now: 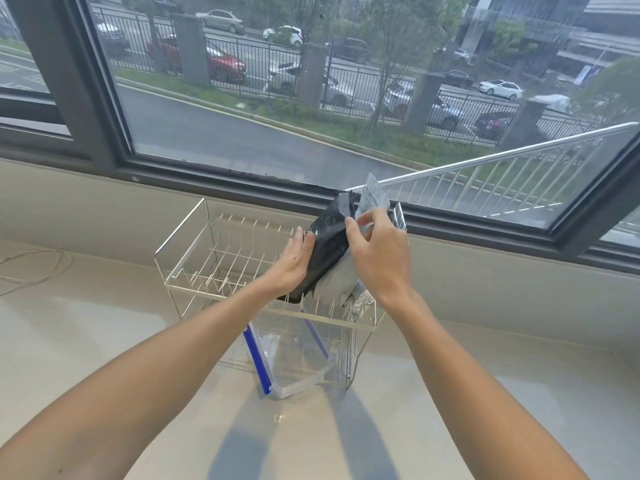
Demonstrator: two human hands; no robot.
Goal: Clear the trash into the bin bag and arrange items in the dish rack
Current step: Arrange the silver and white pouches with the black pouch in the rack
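A wire dish rack stands on the pale counter below the window. A black pouch leans upright in the rack's right half, with a silver pouch just behind it. My left hand presses flat against the black pouch's left side. My right hand pinches the pouches' top edge from the right. A clear zip bag with blue strips lies open in the rack's lower level, its mouth sticking out towards me.
A thin white cable loops on the counter at far left. The dark window frame runs just behind the rack. Pale counter spreads to both sides and in front.
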